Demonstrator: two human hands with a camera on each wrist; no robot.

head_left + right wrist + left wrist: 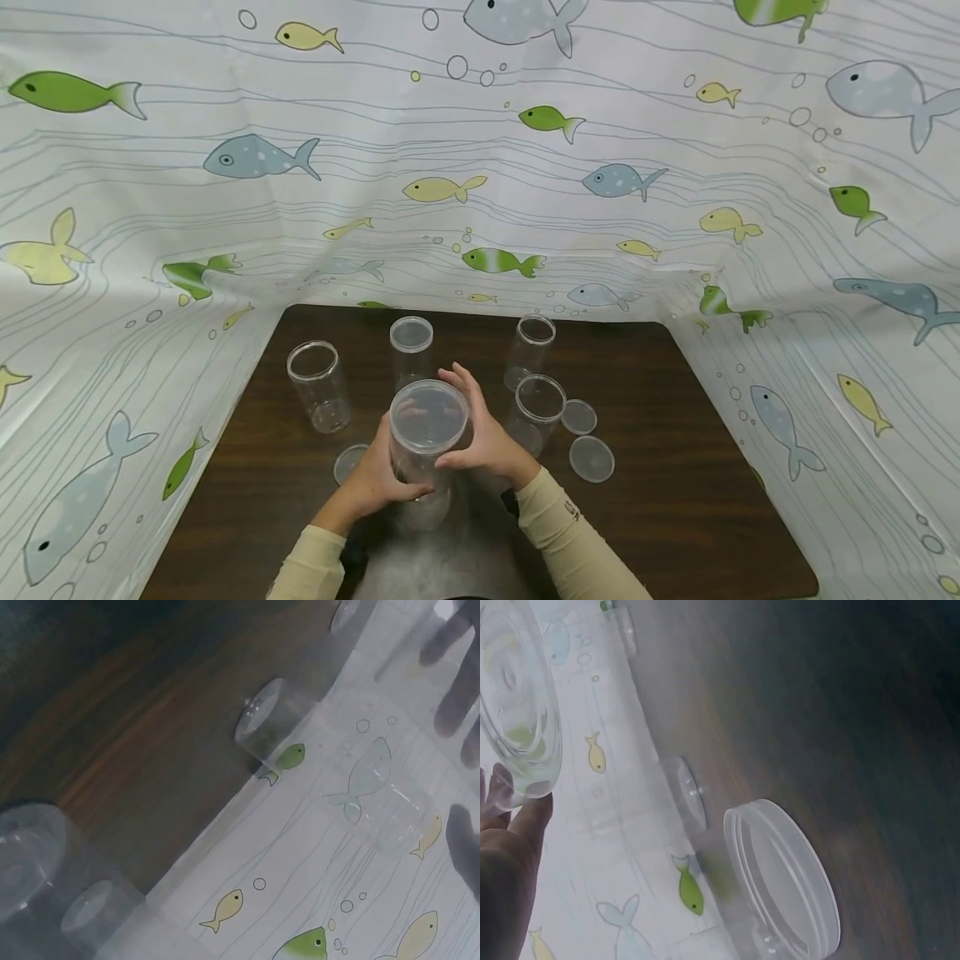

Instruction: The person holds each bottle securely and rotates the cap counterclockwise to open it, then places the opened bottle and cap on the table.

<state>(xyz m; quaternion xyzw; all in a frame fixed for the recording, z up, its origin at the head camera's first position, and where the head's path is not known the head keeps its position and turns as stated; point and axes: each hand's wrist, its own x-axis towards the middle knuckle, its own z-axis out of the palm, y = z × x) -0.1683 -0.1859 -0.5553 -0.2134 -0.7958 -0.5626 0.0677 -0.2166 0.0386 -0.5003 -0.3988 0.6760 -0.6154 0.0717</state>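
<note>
A clear plastic jar (423, 467) with a translucent lid (428, 417) on its top is held up above the near middle of the table. My left hand (375, 475) grips the jar's side, its thumb across the front; the left wrist view shows fingers against the jar's base (525, 742). On the other side, my right hand (487, 437) is beside the lid with fingers spread and thumb near the rim. Whether it touches the lid is unclear. Below the left hand, a loose lid (349, 463) lies partly hidden on the table.
On the dark wooden table (675, 500) stand an uncovered jar (318, 387) at left, a lidded jar (412, 354) at the back, and two uncovered jars (528, 354) at right. Two loose lids (592, 459) lie right of them. A fish-patterned sheet (450, 225) surrounds the back and sides.
</note>
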